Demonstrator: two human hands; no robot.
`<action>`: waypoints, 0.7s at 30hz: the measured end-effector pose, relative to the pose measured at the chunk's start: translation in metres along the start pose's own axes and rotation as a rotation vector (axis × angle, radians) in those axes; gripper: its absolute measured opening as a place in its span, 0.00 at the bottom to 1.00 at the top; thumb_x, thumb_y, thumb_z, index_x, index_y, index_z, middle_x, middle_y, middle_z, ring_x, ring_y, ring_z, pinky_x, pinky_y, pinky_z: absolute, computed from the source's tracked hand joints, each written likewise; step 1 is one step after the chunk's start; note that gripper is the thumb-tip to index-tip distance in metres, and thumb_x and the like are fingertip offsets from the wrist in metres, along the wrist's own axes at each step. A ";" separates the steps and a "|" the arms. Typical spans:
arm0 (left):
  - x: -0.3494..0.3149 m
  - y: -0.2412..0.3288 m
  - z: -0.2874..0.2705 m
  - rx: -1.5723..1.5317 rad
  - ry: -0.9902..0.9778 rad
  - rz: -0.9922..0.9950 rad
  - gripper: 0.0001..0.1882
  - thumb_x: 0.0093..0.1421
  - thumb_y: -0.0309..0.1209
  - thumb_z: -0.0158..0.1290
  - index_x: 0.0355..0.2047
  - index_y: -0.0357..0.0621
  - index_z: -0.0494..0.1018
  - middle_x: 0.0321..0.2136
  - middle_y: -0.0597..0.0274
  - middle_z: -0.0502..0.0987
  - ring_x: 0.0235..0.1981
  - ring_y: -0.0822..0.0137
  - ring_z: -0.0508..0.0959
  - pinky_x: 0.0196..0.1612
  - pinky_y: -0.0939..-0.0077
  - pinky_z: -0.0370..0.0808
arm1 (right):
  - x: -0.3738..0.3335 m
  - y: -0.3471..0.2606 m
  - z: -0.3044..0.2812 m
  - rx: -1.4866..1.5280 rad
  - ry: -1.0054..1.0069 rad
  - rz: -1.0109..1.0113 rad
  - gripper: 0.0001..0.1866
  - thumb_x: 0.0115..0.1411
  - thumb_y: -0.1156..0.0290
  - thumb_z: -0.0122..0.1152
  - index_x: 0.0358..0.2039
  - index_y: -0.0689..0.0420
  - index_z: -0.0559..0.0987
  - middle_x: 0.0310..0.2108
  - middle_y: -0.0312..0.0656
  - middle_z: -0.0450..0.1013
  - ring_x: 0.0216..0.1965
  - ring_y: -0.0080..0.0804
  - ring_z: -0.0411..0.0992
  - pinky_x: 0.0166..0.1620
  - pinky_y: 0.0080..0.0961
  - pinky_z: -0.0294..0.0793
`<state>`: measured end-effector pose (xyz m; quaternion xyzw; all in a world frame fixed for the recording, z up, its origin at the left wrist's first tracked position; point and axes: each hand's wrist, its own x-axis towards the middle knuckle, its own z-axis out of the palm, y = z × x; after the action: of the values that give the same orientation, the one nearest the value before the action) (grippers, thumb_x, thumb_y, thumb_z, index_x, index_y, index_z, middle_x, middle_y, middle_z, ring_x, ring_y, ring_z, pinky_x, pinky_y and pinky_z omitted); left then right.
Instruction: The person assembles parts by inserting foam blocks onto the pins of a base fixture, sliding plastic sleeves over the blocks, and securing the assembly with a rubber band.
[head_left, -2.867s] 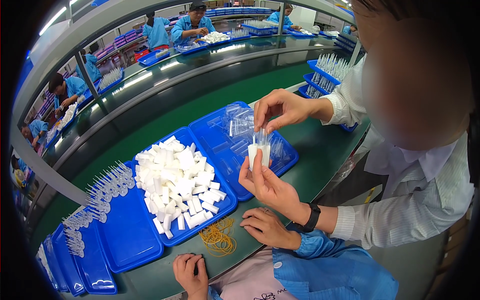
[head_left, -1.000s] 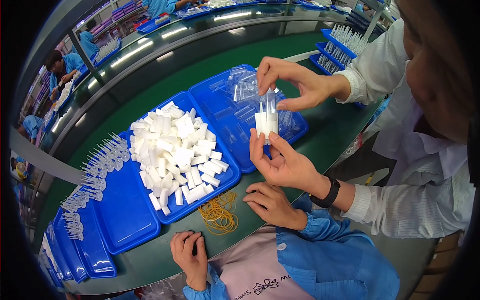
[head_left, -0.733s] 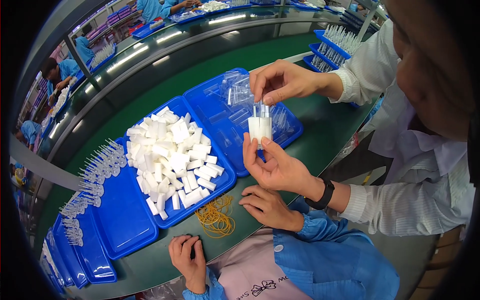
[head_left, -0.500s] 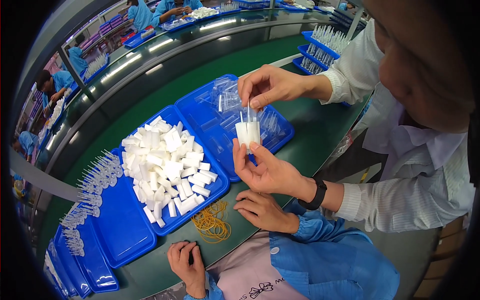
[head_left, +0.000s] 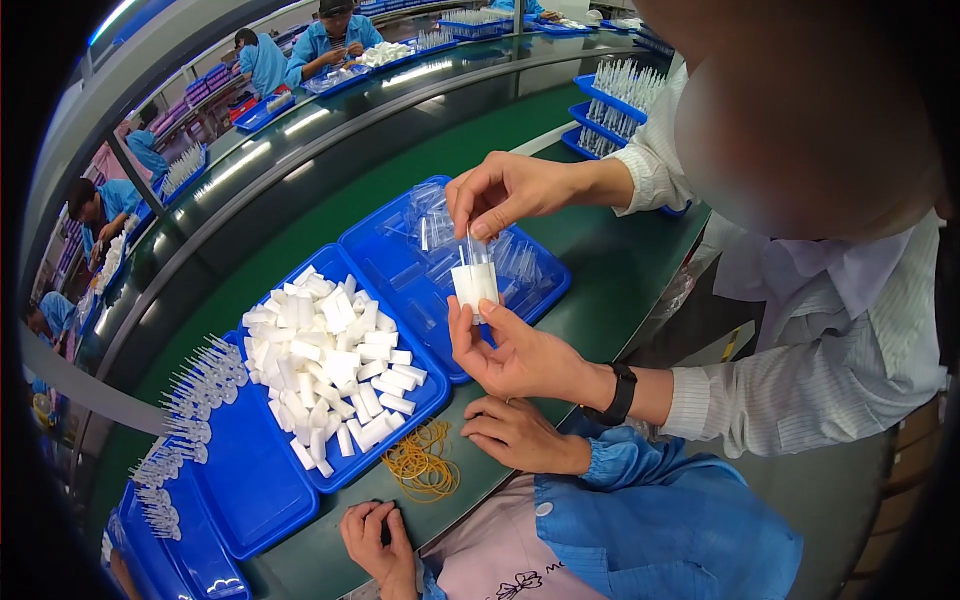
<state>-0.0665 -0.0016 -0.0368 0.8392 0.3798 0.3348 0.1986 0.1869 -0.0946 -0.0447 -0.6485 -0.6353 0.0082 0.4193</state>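
Note:
On the near edge of the green table rests my left hand (head_left: 380, 545), its fingers loosely bent and apart, holding nothing. My right hand (head_left: 525, 436) lies farther right on the table edge, fingers loosely extended and empty. Beside it is a pile of yellow rubber bands (head_left: 421, 462). Just above my right hand, another person's hand (head_left: 525, 358) with a black wristband grips white blocks (head_left: 474, 284). That person's other hand (head_left: 512, 195) pinches a clear thin piece standing over the blocks. A blue tray (head_left: 432, 392) heaped with white blocks (head_left: 335, 355) stands ahead of my hands.
A second blue tray (head_left: 385, 232) holds clear plastic pieces (head_left: 520, 265). At left, blue trays (head_left: 262, 505) carry rows of white stemmed parts (head_left: 208, 385). Stacked trays of similar parts (head_left: 625, 90) stand at far right. The other person's striped sleeve (head_left: 780, 395) leans in from the right.
The view has shifted slightly. The other person's upper hand still pinches the clear piece above the white blocks, which now look closer together. My hands keep their places on the table edge.

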 end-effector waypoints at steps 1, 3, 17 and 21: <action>0.000 0.000 0.000 0.001 0.002 0.002 0.08 0.46 0.21 0.59 0.28 0.41 0.76 0.32 0.57 0.73 0.39 0.54 0.72 0.45 0.63 0.69 | 0.000 0.000 0.000 0.001 -0.004 0.000 0.09 0.50 0.75 0.62 0.34 0.54 0.76 0.40 0.37 0.68 0.40 0.37 0.69 0.42 0.33 0.67; 0.000 -0.001 0.000 0.007 0.006 0.009 0.08 0.46 0.21 0.59 0.28 0.41 0.76 0.32 0.58 0.73 0.39 0.54 0.72 0.45 0.63 0.69 | 0.000 0.000 0.000 -0.004 -0.006 -0.003 0.09 0.50 0.75 0.62 0.34 0.54 0.76 0.40 0.37 0.68 0.40 0.37 0.69 0.42 0.32 0.67; 0.001 0.002 -0.001 0.021 -0.001 0.037 0.05 0.49 0.23 0.57 0.29 0.40 0.75 0.31 0.55 0.73 0.38 0.54 0.72 0.43 0.64 0.68 | 0.000 0.001 0.001 -0.011 0.005 -0.013 0.09 0.50 0.76 0.62 0.33 0.55 0.76 0.39 0.38 0.68 0.39 0.37 0.69 0.41 0.32 0.67; 0.002 0.008 -0.003 0.023 0.009 0.039 0.05 0.49 0.23 0.57 0.29 0.40 0.75 0.31 0.55 0.73 0.38 0.54 0.72 0.43 0.64 0.68 | 0.000 -0.001 0.000 -0.009 0.005 -0.014 0.09 0.50 0.76 0.62 0.33 0.55 0.76 0.40 0.38 0.68 0.39 0.37 0.69 0.42 0.32 0.67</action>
<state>-0.0635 -0.0053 -0.0295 0.8471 0.3684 0.3380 0.1805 0.1863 -0.0945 -0.0437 -0.6460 -0.6386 0.0009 0.4182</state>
